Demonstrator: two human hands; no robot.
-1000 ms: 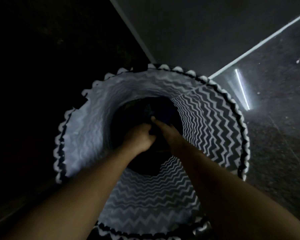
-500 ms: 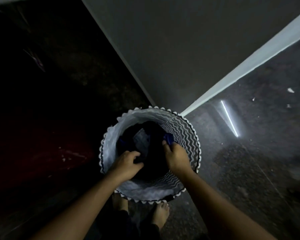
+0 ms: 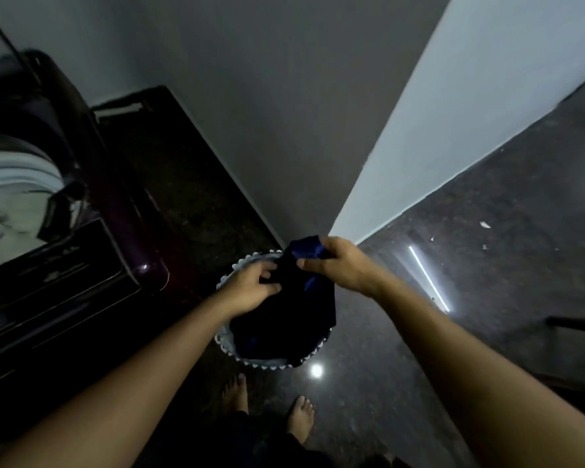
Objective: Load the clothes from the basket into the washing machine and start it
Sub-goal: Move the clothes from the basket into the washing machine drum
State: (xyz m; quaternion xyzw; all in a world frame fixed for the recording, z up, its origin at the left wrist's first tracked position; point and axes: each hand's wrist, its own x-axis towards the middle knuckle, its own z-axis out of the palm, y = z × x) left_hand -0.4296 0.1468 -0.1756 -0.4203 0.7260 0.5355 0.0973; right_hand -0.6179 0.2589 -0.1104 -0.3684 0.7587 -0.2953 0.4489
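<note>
A dark blue-black garment (image 3: 284,319) hangs above the round zigzag-patterned basket (image 3: 274,361) on the floor. My left hand (image 3: 252,288) grips its left side and my right hand (image 3: 341,266) pinches a bunched blue fold at its top. The cloth covers most of the basket's inside, so any other clothes there are hidden. The top-loading washing machine (image 3: 92,258) stands at the left, dark purple, with its lid up and its pale drum (image 3: 11,204) showing.
A grey wall corner (image 3: 318,146) rises just behind the basket. Dark polished floor (image 3: 453,298) stretches to the right with light reflections. My bare feet (image 3: 267,407) stand just in front of the basket. A dark object edge shows at far right.
Both hands have lifted the dark garment up out of the basket. My head has risen and turned, bringing the washing machine into view at the left.
</note>
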